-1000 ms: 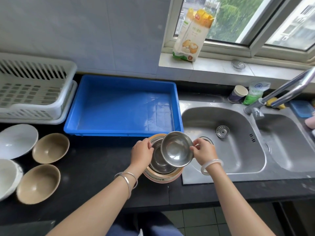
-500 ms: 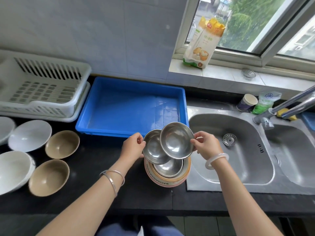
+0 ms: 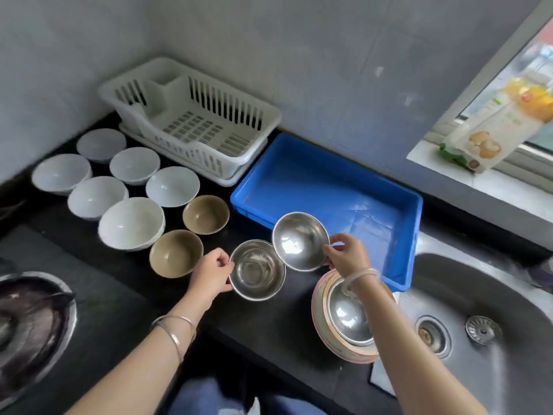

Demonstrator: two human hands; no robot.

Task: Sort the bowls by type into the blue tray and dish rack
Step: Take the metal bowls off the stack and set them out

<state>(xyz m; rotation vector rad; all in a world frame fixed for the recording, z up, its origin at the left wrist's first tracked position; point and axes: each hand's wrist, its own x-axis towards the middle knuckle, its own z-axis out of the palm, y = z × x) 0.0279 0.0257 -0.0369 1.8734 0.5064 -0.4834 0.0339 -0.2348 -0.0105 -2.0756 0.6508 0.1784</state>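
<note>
We hold two steel bowls over the counter.
Left hand grips one bowl, right hand pinches another (rims touching); tan bowls just left, blue tray behind.

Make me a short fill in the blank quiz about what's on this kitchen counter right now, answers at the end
1. Each hand holds one ____ bowl.
2. The tray beside the sink is coloured ____.
3. The number of brown bowls on the counter is ____.
4. The white dish rack holds ____ bowls.

Answers: steel; blue; two; no
</note>
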